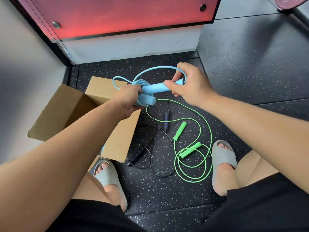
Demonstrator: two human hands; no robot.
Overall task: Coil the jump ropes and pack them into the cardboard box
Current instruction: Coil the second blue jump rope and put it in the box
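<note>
**A:** Start at the left. What's on the floor?

**B:** Item one: cardboard box (pixel 70 113), flaps open, standing on the speckled floor (pixel 167 195) near the wall corner. The forearm hides most of its inside; I cannot tell whether anything is packed yet.

**A:** Next?

**B:** Item two: left hand (pixel 129 102), over the box's right edge, fingers wrapped tight around a bundle of the light-blue jump rope (pixel 143 86), with one blue handle sticking out below the fist. Several turns are gathered there.

**A:** And the other hand?

**B:** Item three: right hand (pixel 189 84), just to the right, thumb and fingers pinched on the second blue handle. One loose loop of cord arcs over between the two hands.

**A:** So that rope is nearly coiled?

**B:** By my reckoning, yes: the last loop and handle need tucking in, then it goes in the box.

**A:** Further right?

**B:** Item four: black jump rope (pixel 166 120), uncoiled, lying on the floor just beside the box's right side, one handle near the middle, the other nearer the left sandal (pixel 110 180).

**A:** Last?

**B:** Item five: green jump rope (pixel 190 149), uncoiled, sprawled in loose loops on the floor between the black one and the right sandal (pixel 223 158), both handles lying inside the loops. Two ropes untouched, as I judge it.
</note>
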